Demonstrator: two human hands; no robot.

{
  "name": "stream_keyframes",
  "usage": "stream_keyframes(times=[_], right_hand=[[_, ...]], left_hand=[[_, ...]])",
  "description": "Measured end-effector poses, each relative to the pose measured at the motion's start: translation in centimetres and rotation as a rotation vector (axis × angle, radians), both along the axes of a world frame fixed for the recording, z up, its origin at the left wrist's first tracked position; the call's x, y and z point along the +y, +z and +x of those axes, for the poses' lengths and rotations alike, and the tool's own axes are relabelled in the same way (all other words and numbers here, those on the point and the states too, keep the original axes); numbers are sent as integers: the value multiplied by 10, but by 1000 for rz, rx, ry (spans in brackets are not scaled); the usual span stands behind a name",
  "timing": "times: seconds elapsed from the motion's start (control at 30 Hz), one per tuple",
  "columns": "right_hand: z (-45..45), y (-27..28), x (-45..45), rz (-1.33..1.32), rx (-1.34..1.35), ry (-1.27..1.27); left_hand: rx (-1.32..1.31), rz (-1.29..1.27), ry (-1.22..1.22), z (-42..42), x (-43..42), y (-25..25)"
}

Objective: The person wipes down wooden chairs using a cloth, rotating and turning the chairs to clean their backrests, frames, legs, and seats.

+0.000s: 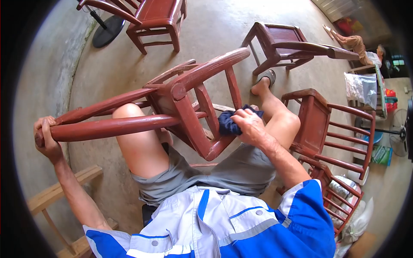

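Observation:
A red-brown wooden chair [161, 124] lies tipped across my thighs, its paint worn at the edges. My left hand [47, 139] is wrapped round the end of the chair's long rail at the far left. On the other side, my right hand [249, 124] grips a dark blue cloth [229, 123] and presses it against the chair's frame beside the slats. The fingers lie bunched over the cloth, and the chair part beneath it is hidden.
Red-brown chairs stand at the top left [157, 17], top right [282, 43] and right [312, 124]. A wooden frame [64, 189] is at the lower left. Another person [359, 47] is at the upper right, near a table with plastic bags [360, 88].

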State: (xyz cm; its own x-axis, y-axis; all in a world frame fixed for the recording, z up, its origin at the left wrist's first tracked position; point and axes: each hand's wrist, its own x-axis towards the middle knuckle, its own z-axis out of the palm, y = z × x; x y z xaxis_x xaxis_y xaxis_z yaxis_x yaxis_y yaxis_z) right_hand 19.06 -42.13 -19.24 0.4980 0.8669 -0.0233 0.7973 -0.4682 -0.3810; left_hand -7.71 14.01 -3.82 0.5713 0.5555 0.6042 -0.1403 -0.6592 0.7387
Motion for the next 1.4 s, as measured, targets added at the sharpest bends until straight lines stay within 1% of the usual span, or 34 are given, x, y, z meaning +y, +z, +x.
stream_keyframes(times=[0.07,0.13,0.17,0.23,0.27,0.3,0.33,0.4,0.43,0.53,0.57,0.67,0.73,0.8,0.83,0.87,0.93,0.97,1.03,1.13,1.17,1.2,1.23,1.3,1.33,1.37,1.4], right_hand=[[-8,11,13,9,290,16],[-1,11,13,60,1003,-218],[0,14,8,158,1237,-308],[0,11,3,118,799,-78],[0,8,4,104,579,32],[-1,9,4,-3,392,46],[3,10,4,-120,271,86],[9,11,8,-361,28,171],[2,7,12,-326,-141,177],[2,8,21,-220,-214,68],[0,10,21,-248,-149,-5],[-18,1,27,-86,160,-156],[-37,11,29,53,332,-376],[-53,24,24,175,548,-605],[-65,24,22,289,517,-625],[-75,28,21,392,431,-541],[-98,45,28,401,235,-306],[-103,45,28,395,256,-286],[-103,40,27,392,288,-240],[-87,22,5,303,130,-104],[-78,17,-2,260,57,-104],[-66,9,-11,133,18,-163],[-49,-4,-20,6,-29,-286],[2,-30,-46,-119,-24,-499],[26,-46,-56,-153,91,-606],[44,-57,-59,-140,126,-646],[58,-60,-58,-80,93,-675]], left_hand=[[-6,1,1,5,2,-1],[5,-6,-9,2,4,-1],[-6,-19,-1,0,7,-4],[-18,-51,20,-2,2,-4],[-6,-21,-28,-4,5,-3],[4,8,-86,-3,8,0],[2,38,-143,0,9,1],[-1,37,-149,5,8,4],[2,34,-145,4,5,3],[14,10,-131,-3,15,-1],[5,-9,-92,-7,15,-6],[-5,-19,-7,-1,5,-3],[8,11,25,-1,2,-3],[4,-38,27,-5,8,-5],[6,-66,25,-7,12,-7],[11,-82,40,-10,16,-10],[2,-105,73,-11,17,-10],[13,-101,87,-11,14,-9],[5,-53,30,-10,18,-10],[5,-28,-13,-6,18,-7],[1,-20,-14,-5,16,-6],[0,-14,-15,-6,14,-6],[2,-11,-42,-9,17,-7],[3,-4,-104,-10,28,-10],[2,0,-108,-7,24,-9],[0,7,-109,-3,15,-6],[-3,16,-109,0,10,-3]])
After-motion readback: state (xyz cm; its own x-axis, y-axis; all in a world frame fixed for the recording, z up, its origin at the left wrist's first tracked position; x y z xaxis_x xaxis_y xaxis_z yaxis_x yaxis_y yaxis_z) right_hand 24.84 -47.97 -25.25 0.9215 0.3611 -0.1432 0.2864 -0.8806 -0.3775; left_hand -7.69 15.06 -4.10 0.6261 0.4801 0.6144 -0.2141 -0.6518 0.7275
